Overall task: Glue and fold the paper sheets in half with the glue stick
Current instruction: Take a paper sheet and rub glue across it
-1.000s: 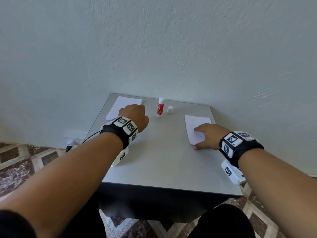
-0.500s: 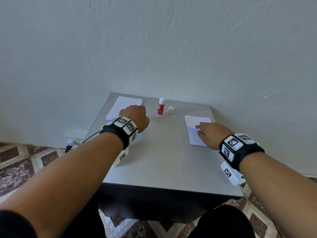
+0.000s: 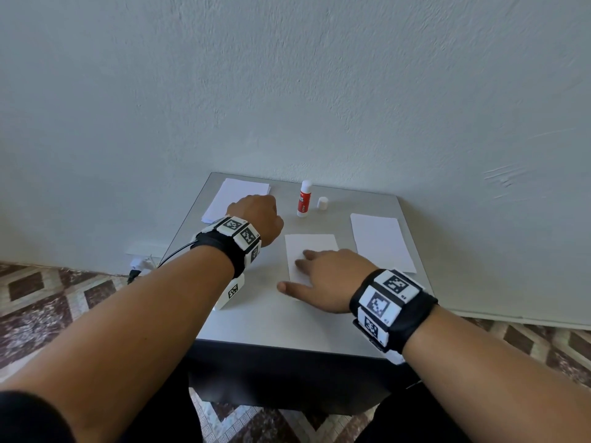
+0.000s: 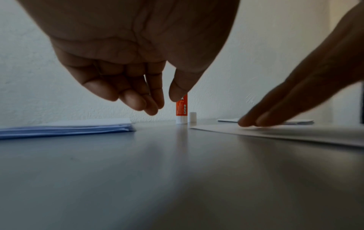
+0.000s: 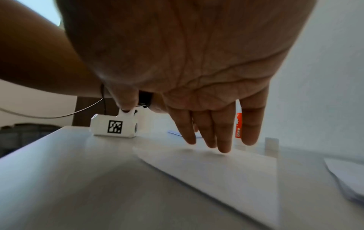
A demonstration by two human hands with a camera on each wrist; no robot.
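Note:
A single white sheet (image 3: pixel 311 247) lies flat in the middle of the grey table (image 3: pixel 287 324). My right hand (image 3: pixel 303 270) presses on it with straight fingers (image 5: pixel 222 140), the thumb spread out to the left. My left hand (image 3: pixel 256 215) hovers just above the table, left of the sheet, with loosely curled fingers (image 4: pixel 138 101) that hold nothing. The red and white glue stick (image 3: pixel 304 199) stands upright and uncapped near the far edge. Its white cap (image 3: pixel 323 203) stands beside it on the right.
A pile of white sheets (image 3: pixel 238 195) lies at the far left corner, behind my left hand. Another pile of paper (image 3: pixel 380 241) lies on the right side. The table stands against a plain wall, with patterned tiles on the floor around it.
My right hand has slid one sheet from the right pile leftward to the middle of the table. The left hand has stayed where it was.

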